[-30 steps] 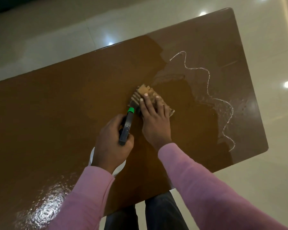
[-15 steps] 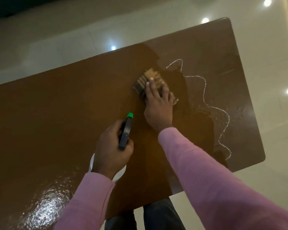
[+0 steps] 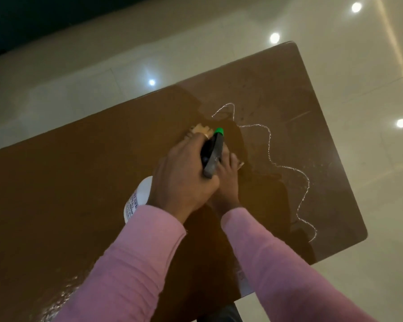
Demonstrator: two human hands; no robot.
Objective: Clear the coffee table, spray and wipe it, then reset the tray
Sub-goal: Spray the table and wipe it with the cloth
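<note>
Worktop (image 3: 68,194): brown and glossy, it is running from the left edge of view to its rounded right end over a pale tiled floor (image 3: 79,73); a thin white foam line (image 3: 269,145) is snaking across its right part.
Left hand (image 3: 184,180): your fingers are wrapping closed around the spray bottle (image 3: 137,196), holding it above the worktop's middle, green nozzle (image 3: 218,131) pointing toward the far edge.
Right hand (image 3: 228,180): partly hidden under the left, it is pressing flat on the cloth (image 3: 201,130); I cannot tell its grip.
Cloth: tan, lying near the worktop's far edge.
</note>
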